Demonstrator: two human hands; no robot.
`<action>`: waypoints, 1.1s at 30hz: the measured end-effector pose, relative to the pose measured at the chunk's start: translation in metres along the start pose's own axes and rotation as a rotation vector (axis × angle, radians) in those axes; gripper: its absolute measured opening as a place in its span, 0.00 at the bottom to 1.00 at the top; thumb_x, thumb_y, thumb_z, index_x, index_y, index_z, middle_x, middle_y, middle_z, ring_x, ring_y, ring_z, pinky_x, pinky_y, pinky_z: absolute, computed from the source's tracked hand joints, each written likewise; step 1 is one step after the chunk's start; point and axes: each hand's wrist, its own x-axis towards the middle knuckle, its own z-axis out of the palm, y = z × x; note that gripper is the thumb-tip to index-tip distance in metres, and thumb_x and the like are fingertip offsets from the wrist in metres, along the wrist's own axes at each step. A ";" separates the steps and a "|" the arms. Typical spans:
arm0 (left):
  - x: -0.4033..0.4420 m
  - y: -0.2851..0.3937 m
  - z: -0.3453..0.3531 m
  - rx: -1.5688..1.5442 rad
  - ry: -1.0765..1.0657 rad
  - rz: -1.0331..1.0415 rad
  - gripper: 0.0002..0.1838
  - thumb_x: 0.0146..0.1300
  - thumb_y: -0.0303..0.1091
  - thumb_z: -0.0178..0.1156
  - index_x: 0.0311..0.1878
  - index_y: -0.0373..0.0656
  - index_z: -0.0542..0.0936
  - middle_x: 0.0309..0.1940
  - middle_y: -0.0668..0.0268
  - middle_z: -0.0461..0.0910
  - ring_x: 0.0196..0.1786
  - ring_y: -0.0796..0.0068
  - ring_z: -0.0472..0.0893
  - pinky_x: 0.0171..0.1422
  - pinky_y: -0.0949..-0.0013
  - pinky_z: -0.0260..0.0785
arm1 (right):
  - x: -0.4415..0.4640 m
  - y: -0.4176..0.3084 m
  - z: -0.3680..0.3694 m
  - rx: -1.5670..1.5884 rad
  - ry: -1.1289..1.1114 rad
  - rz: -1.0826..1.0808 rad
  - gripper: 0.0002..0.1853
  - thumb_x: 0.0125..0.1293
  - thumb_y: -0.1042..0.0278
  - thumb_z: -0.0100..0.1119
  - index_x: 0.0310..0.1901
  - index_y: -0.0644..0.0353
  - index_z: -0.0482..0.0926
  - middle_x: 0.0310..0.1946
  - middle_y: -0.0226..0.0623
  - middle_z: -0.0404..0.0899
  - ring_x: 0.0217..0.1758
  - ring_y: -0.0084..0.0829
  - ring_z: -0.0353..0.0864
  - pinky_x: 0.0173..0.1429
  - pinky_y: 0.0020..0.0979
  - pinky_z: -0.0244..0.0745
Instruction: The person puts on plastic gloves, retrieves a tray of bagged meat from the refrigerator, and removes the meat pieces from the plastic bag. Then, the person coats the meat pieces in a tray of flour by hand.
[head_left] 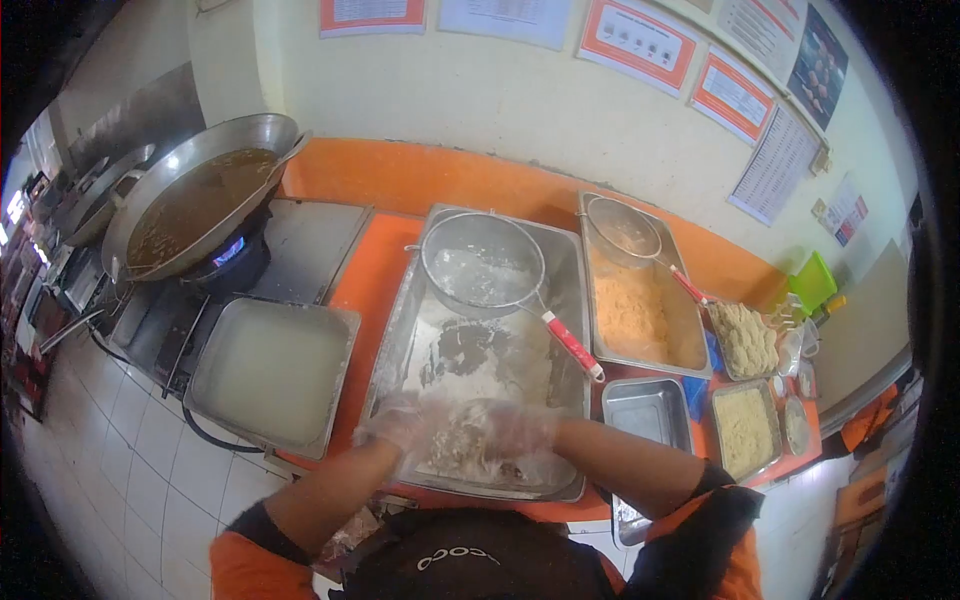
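Note:
My left hand [402, 428] and my right hand [515, 427], both in clear plastic gloves, are low in a large metal tray [573, 290] of white flour [522, 365]. Between and just below them lie lumpy flour-coated pieces [455, 455], possibly touched by both hands; their kind is unclear. Motion blur and the gloves hide the fingers, so their grip does not show. A round mesh strainer [482, 265] with a red handle [572, 345] rests across the tray's far part, beyond my hands.
At left, a wok [205, 200] of brown oil sits over a lit burner [230, 252]. A pan of cloudy liquid [275, 375] stands nearer. On the right are an orange-powder tray [630, 310] with another strainer [622, 228], a metal pan [648, 410] and a pale-crumb tray [743, 430].

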 end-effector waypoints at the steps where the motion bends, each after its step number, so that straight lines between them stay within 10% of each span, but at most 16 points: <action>1: 0.026 -0.026 0.028 0.061 -0.052 -0.040 0.32 0.60 0.58 0.51 0.58 0.41 0.74 0.54 0.48 0.74 0.59 0.54 0.73 0.65 0.57 0.61 | -0.016 -0.019 -0.023 0.060 -0.057 0.079 0.15 0.61 0.63 0.53 0.47 0.59 0.78 0.37 0.47 0.81 0.43 0.42 0.81 0.48 0.41 0.74; 6: 0.038 -0.001 0.037 0.236 -0.329 -0.104 0.43 0.52 0.73 0.47 0.59 0.46 0.75 0.56 0.49 0.74 0.62 0.54 0.72 0.67 0.56 0.58 | -0.044 -0.017 -0.016 -0.218 -0.374 0.087 0.16 0.59 0.64 0.53 0.50 0.54 0.78 0.41 0.47 0.81 0.45 0.42 0.80 0.50 0.40 0.73; 20: 0.024 0.036 -0.004 0.217 -0.359 0.066 0.29 0.49 0.56 0.63 0.51 0.47 0.80 0.49 0.52 0.79 0.53 0.51 0.77 0.58 0.59 0.68 | 0.011 -0.010 0.000 -0.197 -0.220 0.358 0.22 0.63 0.48 0.47 0.47 0.55 0.80 0.47 0.44 0.79 0.52 0.41 0.77 0.58 0.40 0.67; 22: 0.018 0.035 -0.001 0.505 -0.494 0.338 0.27 0.51 0.54 0.62 0.50 0.46 0.81 0.48 0.55 0.80 0.52 0.53 0.78 0.59 0.58 0.68 | 0.003 -0.020 0.011 -0.446 -0.385 0.035 0.25 0.62 0.45 0.48 0.48 0.56 0.80 0.49 0.45 0.78 0.51 0.43 0.77 0.58 0.40 0.67; 26: 0.046 -0.001 0.045 0.889 -0.557 0.624 0.23 0.53 0.48 0.58 0.49 0.43 0.81 0.45 0.57 0.82 0.50 0.57 0.79 0.58 0.57 0.68 | 0.011 -0.027 0.055 -0.489 -0.294 0.245 0.23 0.62 0.51 0.50 0.52 0.57 0.77 0.52 0.49 0.75 0.51 0.47 0.76 0.59 0.42 0.67; 33: 0.058 0.008 0.057 0.318 -0.331 0.019 0.20 0.53 0.43 0.57 0.45 0.40 0.81 0.44 0.55 0.81 0.50 0.58 0.79 0.58 0.58 0.67 | 0.033 -0.001 0.023 -0.230 0.057 0.419 0.17 0.54 0.60 0.56 0.45 0.57 0.80 0.42 0.51 0.80 0.49 0.44 0.80 0.53 0.40 0.73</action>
